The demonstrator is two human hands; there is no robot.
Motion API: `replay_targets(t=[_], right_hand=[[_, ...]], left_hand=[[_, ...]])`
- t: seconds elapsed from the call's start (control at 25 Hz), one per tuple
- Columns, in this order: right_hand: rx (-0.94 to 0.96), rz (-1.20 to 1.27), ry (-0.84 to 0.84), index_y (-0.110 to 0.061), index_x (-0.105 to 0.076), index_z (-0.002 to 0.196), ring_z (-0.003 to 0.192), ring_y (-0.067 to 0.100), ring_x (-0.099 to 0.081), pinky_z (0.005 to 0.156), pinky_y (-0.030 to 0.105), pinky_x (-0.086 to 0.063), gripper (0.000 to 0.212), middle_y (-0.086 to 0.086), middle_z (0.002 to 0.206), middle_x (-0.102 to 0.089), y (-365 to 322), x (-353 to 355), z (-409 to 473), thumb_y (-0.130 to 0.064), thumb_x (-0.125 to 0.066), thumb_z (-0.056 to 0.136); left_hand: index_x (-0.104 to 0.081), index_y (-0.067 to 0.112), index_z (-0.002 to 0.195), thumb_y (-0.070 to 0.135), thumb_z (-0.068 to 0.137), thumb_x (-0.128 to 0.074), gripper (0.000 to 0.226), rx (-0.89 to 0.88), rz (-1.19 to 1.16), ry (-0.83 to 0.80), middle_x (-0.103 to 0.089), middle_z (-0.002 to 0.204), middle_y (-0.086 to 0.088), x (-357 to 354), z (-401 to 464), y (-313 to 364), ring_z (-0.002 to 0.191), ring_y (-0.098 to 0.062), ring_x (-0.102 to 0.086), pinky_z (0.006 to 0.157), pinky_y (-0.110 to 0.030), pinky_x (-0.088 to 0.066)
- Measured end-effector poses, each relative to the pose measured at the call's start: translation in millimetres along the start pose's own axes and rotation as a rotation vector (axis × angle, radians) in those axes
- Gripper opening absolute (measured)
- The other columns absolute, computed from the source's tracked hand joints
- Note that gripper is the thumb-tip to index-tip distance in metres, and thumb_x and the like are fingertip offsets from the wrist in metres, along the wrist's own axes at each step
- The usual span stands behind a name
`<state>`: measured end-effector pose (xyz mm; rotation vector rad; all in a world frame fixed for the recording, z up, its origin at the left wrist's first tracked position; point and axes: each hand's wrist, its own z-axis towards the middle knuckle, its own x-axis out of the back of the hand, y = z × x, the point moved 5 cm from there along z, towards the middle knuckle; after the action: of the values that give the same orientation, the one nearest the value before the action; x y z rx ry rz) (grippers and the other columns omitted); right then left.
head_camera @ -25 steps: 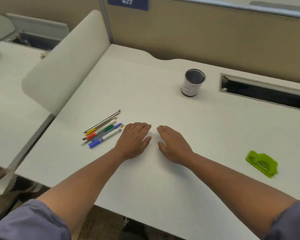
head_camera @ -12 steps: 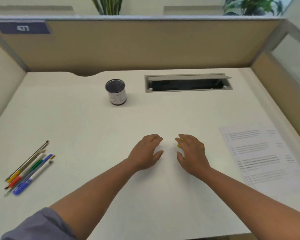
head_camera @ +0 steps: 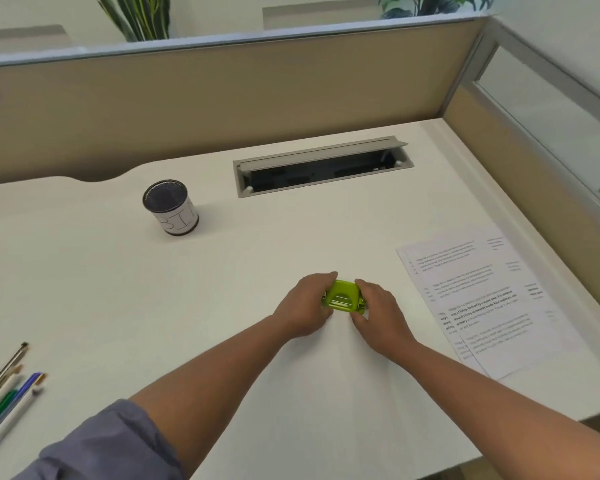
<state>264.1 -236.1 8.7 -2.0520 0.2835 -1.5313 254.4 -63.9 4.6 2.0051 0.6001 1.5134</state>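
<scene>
A small lime-green hole punch (head_camera: 343, 296) sits on the white desk (head_camera: 222, 278) near its middle. My left hand (head_camera: 303, 306) grips its left end, fingers curled over the top and thumb at the near side. My right hand (head_camera: 381, 315) grips the right end in the same way. Printed paper sheets (head_camera: 482, 296) lie flat just to the right of my hands.
A mesh pen cup (head_camera: 171, 206) with a white label stands at the back left. Several pens (head_camera: 6, 396) lie at the near left edge. An open cable slot (head_camera: 321, 166) is set into the desk's back. Tan partitions (head_camera: 222, 98) enclose the back and right.
My view has swung right from the pens to the desk's middle. Both hands, flat on the desk before, now hold the green hole punch between them.
</scene>
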Motion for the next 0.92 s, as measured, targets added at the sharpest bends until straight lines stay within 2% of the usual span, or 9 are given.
replay_targets(t=[0.16, 0.28, 0.64, 0.92], right_hand=[[0.037, 0.005, 0.013, -0.013, -0.056, 0.132, 0.101, 0.024, -0.057, 0.086, 0.033, -0.047, 0.054, 0.004, 0.118, -0.064, -4.9, 2.8, 13.6, -0.014, -0.070, 0.080], [0.079, 0.016, 0.029, -0.014, -0.058, 0.129, 0.097, 0.025, -0.058, 0.082, 0.034, -0.048, 0.052, 0.003, 0.114, -0.065, -20.4, 4.6, 35.5, -0.014, -0.069, 0.078], [0.235, 0.020, 0.056, -0.011, -0.057, 0.131, 0.103, 0.028, -0.060, 0.086, 0.037, -0.051, 0.052, 0.008, 0.119, -0.067, -98.8, -9.4, 147.9, -0.011, -0.067, 0.080], [0.295, 0.008, 0.067, -0.008, -0.054, 0.138, 0.112, 0.030, -0.060, 0.091, 0.036, -0.050, 0.054, 0.013, 0.128, -0.065, -132.3, -32.2, 205.4, -0.011, -0.068, 0.086]], left_hand=[[-0.053, 0.016, 0.142, 0.015, 0.089, -0.065, 0.054, -0.048, 0.021, 0.013, -0.063, 0.135, -0.006, 10.8, 5.3, -6.0, 0.123, -0.026, -0.056, 0.096, -0.026, -0.038], [-0.058, 0.016, 0.133, 0.018, 0.086, -0.069, 0.048, -0.064, -0.014, 0.058, -0.068, 0.121, -0.007, 31.5, 11.2, -15.9, 0.110, -0.027, -0.061, 0.092, -0.033, -0.046], [-0.049, 0.013, 0.146, 0.012, 0.087, -0.073, 0.064, 0.044, -0.013, 0.229, -0.061, 0.138, -0.008, 117.9, 57.4, -80.6, 0.124, -0.025, -0.056, 0.108, -0.034, -0.042], [-0.047, 0.014, 0.147, 0.013, 0.088, -0.074, 0.065, 0.137, -0.031, 0.276, -0.061, 0.135, -0.009, 148.7, 84.4, -122.7, 0.119, -0.026, -0.058, 0.105, -0.042, -0.046]])
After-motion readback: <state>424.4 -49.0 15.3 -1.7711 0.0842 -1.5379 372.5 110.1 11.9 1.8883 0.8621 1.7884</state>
